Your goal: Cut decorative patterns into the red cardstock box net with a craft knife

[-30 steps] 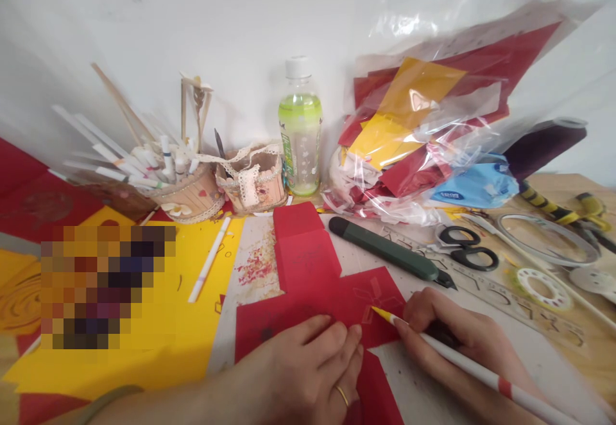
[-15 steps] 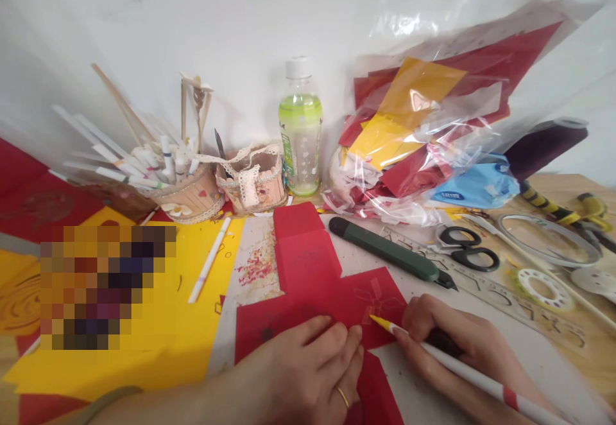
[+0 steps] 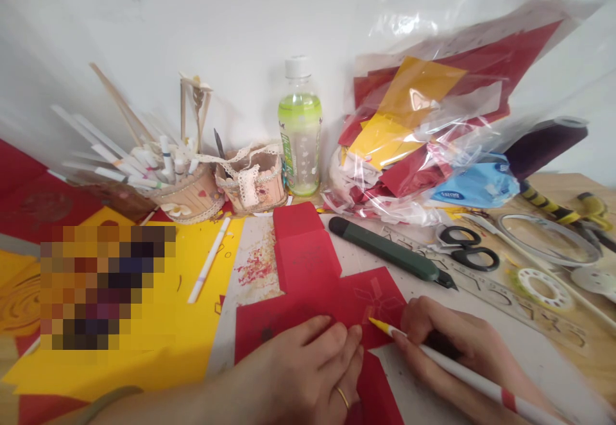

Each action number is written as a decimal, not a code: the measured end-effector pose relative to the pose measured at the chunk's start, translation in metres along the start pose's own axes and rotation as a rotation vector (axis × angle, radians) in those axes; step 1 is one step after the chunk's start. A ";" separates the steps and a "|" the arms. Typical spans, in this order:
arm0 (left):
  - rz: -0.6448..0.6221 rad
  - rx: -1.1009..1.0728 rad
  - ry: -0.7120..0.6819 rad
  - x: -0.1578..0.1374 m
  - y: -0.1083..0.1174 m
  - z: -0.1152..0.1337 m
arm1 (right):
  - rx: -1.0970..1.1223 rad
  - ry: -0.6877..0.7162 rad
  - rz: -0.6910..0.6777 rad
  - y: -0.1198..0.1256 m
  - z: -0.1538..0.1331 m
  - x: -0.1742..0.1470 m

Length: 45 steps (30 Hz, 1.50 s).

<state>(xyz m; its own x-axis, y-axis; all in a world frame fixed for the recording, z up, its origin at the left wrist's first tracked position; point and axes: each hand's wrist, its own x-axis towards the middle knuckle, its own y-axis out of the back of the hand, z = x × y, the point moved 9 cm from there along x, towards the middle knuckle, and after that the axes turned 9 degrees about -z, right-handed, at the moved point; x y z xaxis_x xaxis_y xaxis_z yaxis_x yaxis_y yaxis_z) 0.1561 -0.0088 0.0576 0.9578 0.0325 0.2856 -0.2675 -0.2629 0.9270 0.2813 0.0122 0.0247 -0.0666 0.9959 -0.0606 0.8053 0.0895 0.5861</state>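
Note:
My right hand [image 3: 457, 348] grips a white felt-tip pen [image 3: 462, 368] with a yellow tip and a red band. The tip rests on a red paper cut-out [image 3: 308, 264] that has flaps, at a faint flower-shaped outline drawn on its right flap. My left hand [image 3: 312, 364] lies on the same paper beside the pen tip, fingers together and pressing down, with a ring on one finger. Some of its fingertips are partly hidden. Beyond my right hand lies a green utility knife [image 3: 389, 250].
Yellow paper [image 3: 183, 335] with a white pen [image 3: 209, 260] on it lies left. Behind stand pen baskets [image 3: 187, 194], a bottle [image 3: 300, 130] and a plastic bag of paper scraps [image 3: 409, 136]. Scissors [image 3: 469, 248], a clear ruler [image 3: 510, 300] and tape [image 3: 548, 235] are at right.
The pen tip has shifted very slightly left and down on the red paper. My left hand stays in the same place.

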 end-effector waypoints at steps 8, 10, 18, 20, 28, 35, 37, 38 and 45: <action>-0.009 -0.002 0.004 0.001 0.002 -0.001 | -0.033 0.027 -0.007 0.000 -0.004 0.001; -0.013 0.002 -0.001 0.000 0.001 0.000 | -0.037 0.031 0.002 0.002 -0.006 0.001; -0.017 -0.002 -0.005 0.001 0.000 -0.001 | -0.089 0.058 -0.090 -0.001 -0.009 0.003; -0.007 -0.009 0.008 0.002 0.002 -0.002 | -0.099 0.045 -0.091 -0.001 -0.008 0.003; -0.022 -0.009 0.013 0.001 0.002 -0.002 | -0.072 0.042 -0.132 -0.005 -0.007 0.003; -0.023 -0.004 0.000 0.000 0.001 -0.001 | -0.036 -0.020 -0.011 0.002 0.000 0.001; -0.030 0.000 -0.004 0.000 0.000 -0.001 | -0.028 -0.012 -0.032 0.001 -0.001 0.001; -0.028 -0.001 -0.002 0.000 0.000 -0.001 | -0.033 -0.015 -0.038 0.001 -0.001 0.001; -0.014 -0.002 -0.006 0.000 0.000 0.000 | -0.061 -0.026 -0.036 0.004 0.000 0.002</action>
<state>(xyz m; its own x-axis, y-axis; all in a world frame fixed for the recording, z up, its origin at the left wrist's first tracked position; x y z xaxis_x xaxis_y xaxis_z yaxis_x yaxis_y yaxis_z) 0.1562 -0.0086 0.0573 0.9620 0.0306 0.2713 -0.2543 -0.2605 0.9314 0.2842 0.0144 0.0269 -0.0789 0.9916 -0.1026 0.7649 0.1262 0.6316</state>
